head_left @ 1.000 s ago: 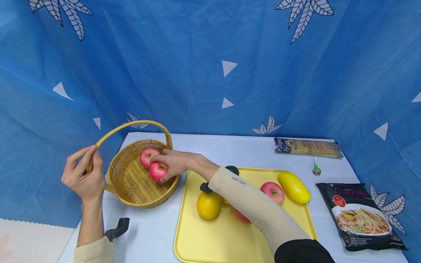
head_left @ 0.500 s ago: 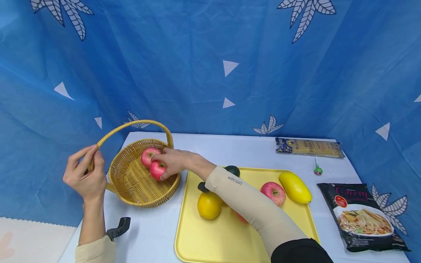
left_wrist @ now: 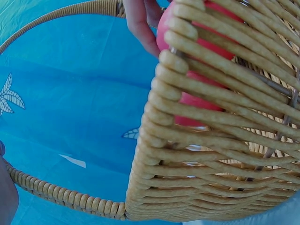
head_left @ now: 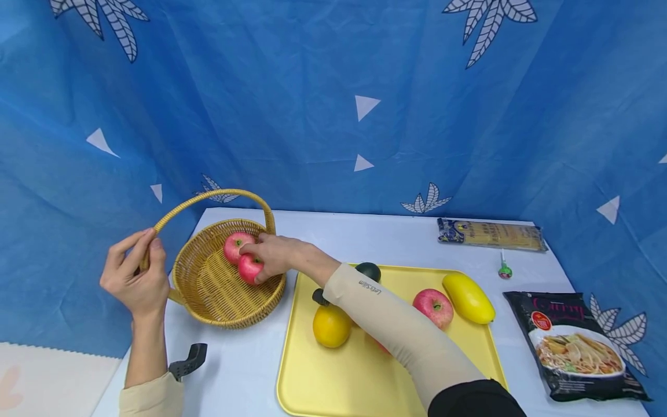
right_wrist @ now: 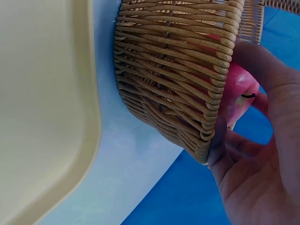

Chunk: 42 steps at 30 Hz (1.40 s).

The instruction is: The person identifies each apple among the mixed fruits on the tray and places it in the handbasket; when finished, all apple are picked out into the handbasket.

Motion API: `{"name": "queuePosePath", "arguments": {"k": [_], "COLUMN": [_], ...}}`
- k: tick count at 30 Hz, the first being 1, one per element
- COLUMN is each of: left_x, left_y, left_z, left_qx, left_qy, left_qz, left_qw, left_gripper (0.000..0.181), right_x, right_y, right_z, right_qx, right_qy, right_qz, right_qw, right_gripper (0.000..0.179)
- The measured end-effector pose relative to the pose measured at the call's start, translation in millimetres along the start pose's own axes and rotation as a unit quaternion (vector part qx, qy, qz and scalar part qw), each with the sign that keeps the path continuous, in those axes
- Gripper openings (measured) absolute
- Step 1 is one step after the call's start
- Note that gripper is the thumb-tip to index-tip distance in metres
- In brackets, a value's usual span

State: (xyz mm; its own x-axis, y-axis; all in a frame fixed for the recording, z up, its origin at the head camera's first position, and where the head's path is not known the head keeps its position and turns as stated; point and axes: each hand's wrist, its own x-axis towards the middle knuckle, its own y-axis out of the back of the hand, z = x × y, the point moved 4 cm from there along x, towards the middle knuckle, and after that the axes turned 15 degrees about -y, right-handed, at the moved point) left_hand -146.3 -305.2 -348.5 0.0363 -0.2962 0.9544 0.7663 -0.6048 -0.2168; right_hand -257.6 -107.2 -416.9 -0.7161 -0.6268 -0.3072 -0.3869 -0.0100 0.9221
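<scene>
A round wicker basket [head_left: 219,321] stands at the left of the white table. My left hand [head_left: 136,278] pinches the side of its tall arched handle [head_left: 229,192]. Inside the basket, my right hand [head_left: 278,255] has thumb and fingers around a red apple [head_left: 249,270]. A second red apple [head_left: 237,245] lies right beside it, towards the back. From the right wrist, an apple [right_wrist: 239,91] shows at the basket's rim between the thumb and fingers. The left wrist view sees red fruit [left_wrist: 197,105] through the weave.
Right of the basket lies a yellow tray [head_left: 333,394] with an orange [head_left: 332,326], a dark green fruit [head_left: 369,271], an apple [head_left: 433,308] and a mango [head_left: 468,298]. My right forearm crosses above it. Noodle packs [head_left: 573,347] and a lollipop [head_left: 504,269] lie at right.
The view has shifted very slightly. Both hands stay almost where they were, the left on the handle and the right on the apple in the basket.
</scene>
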Motion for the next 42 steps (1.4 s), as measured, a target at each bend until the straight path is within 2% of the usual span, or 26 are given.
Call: {"name": "queuePosePath", "arguments": {"k": [15, 23, 32, 42], "left_x": [0.5, -0.2, 0.7, 0.1], "left_y": [-0.3, 0.7, 0.9, 1.3], "left_z": [-0.2, -0.9, -1.1, -2.0], "left_qx": [-0.006, -0.008, -0.008, -0.008], "left_qy": [0.003, 0.006, 0.001, 0.008], "left_qz": [0.003, -0.001, 0.002, -0.005], "left_qw": [1.0, 1.0, 1.0, 0.9999], "left_gripper": [0.011, 0.011, 0.01, 0.01], "right_x": [0.0, 0.1, -1.1, -1.5], "right_y": [-1.0, -3.4, -6.3, -7.9], "right_z": [-0.6, -0.7, -2.4, -0.6], "right_qx": [-0.003, -0.024, -0.052, -0.024], "right_qy": [-0.01, -0.007, 0.024, 0.016], "right_qz": [0.004, 0.014, 0.022, 0.011], "right_qw": [0.9999, 0.9996, 0.9981, 0.9995], "right_gripper": [0.076, 0.077, 0.07, 0.069]}}
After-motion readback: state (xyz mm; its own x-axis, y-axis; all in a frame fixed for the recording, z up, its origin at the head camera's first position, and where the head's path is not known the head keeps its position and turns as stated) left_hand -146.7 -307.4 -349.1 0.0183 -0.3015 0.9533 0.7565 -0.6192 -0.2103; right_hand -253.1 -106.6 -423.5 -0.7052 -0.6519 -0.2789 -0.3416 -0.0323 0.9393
